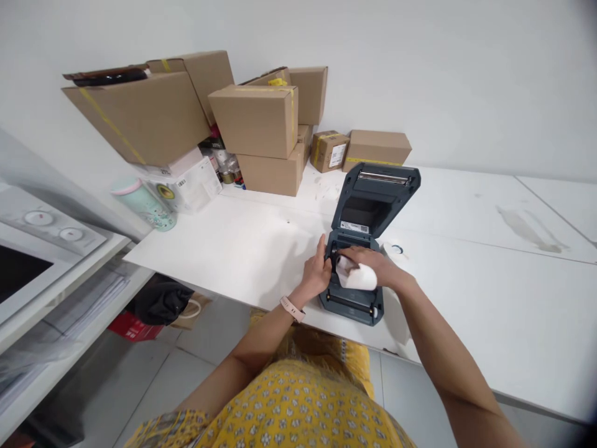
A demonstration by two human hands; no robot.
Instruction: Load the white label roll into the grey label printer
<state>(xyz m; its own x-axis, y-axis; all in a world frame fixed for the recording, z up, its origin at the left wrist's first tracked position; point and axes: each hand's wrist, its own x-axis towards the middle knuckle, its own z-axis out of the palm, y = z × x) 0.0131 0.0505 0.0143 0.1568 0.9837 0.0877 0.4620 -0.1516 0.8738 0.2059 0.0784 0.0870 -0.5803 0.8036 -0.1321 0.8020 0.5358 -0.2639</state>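
A dark grey label printer point(373, 199) stands near the front edge of the white table point(466, 298), its lid swung up and open. Over the printer's open bay, my right hand point(368, 261) is closed round a white paper roll point(357, 277). My left hand point(317, 270) grips the left side of the printer's base, fingers curled over its edge. There is a pale watch strap on my left wrist.
Several cardboard boxes point(256, 121) are stacked at the back left against the wall, with a mint tumbler point(144, 202) and white cartons beside them. A small white tape ring point(395, 250) lies right of the printer. A white shelf unit point(46, 249) stands at left.
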